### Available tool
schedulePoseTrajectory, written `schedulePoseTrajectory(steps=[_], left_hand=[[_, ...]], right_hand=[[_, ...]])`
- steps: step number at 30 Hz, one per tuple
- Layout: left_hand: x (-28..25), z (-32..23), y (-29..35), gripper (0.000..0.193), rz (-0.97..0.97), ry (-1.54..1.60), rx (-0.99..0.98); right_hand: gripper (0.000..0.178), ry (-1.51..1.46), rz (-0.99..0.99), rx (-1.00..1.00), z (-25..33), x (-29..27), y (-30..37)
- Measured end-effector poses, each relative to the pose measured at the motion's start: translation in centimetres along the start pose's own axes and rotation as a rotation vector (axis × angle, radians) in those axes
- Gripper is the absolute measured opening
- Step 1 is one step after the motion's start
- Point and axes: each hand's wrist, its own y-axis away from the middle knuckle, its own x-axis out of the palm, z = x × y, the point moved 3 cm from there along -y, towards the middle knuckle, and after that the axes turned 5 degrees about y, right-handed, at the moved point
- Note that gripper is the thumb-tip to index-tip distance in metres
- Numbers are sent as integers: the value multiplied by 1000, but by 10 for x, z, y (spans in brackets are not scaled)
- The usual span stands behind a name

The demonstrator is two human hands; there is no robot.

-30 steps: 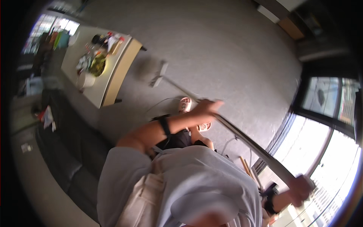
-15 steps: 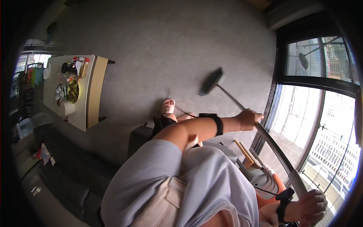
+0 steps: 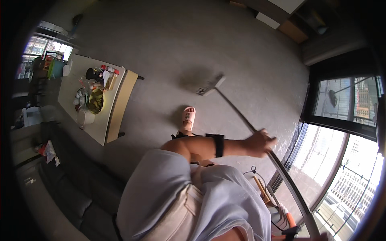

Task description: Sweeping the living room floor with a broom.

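Note:
A broom (image 3: 238,113) with a grey handle slants across the right side. Its head (image 3: 212,85) has dark bristles, tilted and low over the grey floor. My left hand (image 3: 259,143) is wrapped round the middle of the handle, with a black band on that forearm. At the lower edge, my right hand (image 3: 321,237) is mostly cut off, at the handle's upper end, where it is closed round it. A foot in a pink slide sandal (image 3: 188,116) stands on the floor left of the handle.
A table (image 3: 110,108) with a bowl of yellow-green food, a white pot and bottles stands at the left. Below it is a dark sofa (image 3: 76,197). Glass doors (image 3: 321,148) line the right. Wooden-edged items (image 3: 262,188) lean near them. A cabinet (image 3: 277,12) is at the far end.
The broom head has swung left, and its bristles have tipped. My left hand has shifted slightly left and down. My right hand has slid mostly below the picture's edge. The view has turned.

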Motion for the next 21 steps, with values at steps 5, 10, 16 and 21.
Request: schedulePoseTrajectory(steps=[5,10,16,21], left_hand=[[-170,121,84,27,-152,-386,-257],[-270,220,127,29,-179,-536,-523],[-161,197,-20,21,-141,-11,-294],[-96,143,-95,43,266,168,-204]], right_hand=[[18,36,-358,394,-182,78,-24],[19,-159,-116,477,-293,193,-116],[19,312,-65,412,-187,93,-154],[24,450,49,53,-166,177,-250]])
